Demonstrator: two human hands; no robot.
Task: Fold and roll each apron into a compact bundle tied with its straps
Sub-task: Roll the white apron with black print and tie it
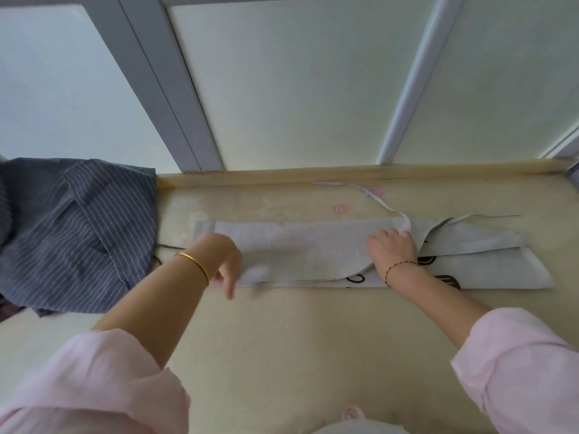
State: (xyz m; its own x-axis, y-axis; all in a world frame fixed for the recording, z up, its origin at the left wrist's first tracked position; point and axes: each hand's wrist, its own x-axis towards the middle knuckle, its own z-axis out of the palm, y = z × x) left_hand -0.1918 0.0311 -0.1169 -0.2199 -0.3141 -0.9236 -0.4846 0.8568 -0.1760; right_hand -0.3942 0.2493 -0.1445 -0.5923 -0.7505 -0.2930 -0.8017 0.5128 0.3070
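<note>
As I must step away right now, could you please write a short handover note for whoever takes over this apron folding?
Left hand: blurred at the left end of the light grey cloth apron with black print; grip unclear.
Right hand: fingers curled on the apron's fabric where its white strap starts.
Things: the apron lies folded into a long strip on the beige tabletop; the strap trails toward the back edge; a dark blue striped cloth lies heaped at left.
Done: lengthwise folding.
Left: roll the strip, tie it with its straps, then likely the striped cloth.
</note>
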